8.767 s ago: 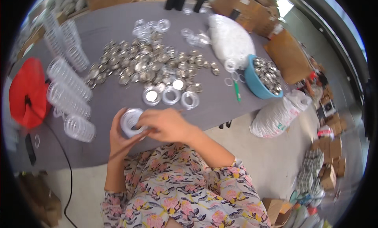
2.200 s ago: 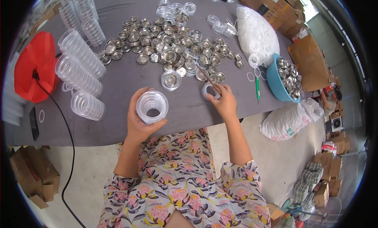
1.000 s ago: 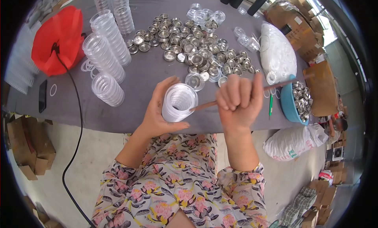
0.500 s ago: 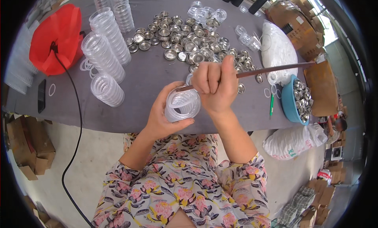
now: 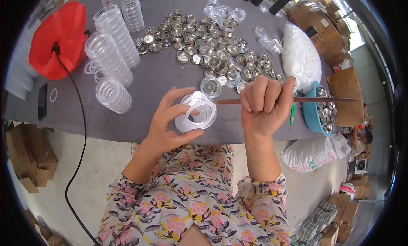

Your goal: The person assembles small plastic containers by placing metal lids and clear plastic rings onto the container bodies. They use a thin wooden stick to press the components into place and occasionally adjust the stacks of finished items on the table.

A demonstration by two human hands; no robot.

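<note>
My left hand is closed around a clear round plastic jar, tilted with its mouth turned up and to the right. A pale translucent ring sits at the mouth, and a fingertip presses against its inner edge. To the right, my right hand is a fist around a thin brown stick. The stick's tip points left, close beside the ring but apart from it. Beyond the jar lies a clear round lid-like piece with a metal disc. Many small silvery metal caps are heaped farther back.
Stacks of clear plastic cups stand at left beside a red cover with a black cable. A phone lies at the left edge. On the right are a white plastic bag, a blue basin of metal caps and a green pen.
My right hand has moved right, drawing the stick's tip out of the jar's mouth. My left fingers have shifted onto the ring, which now lies at the rim.
</note>
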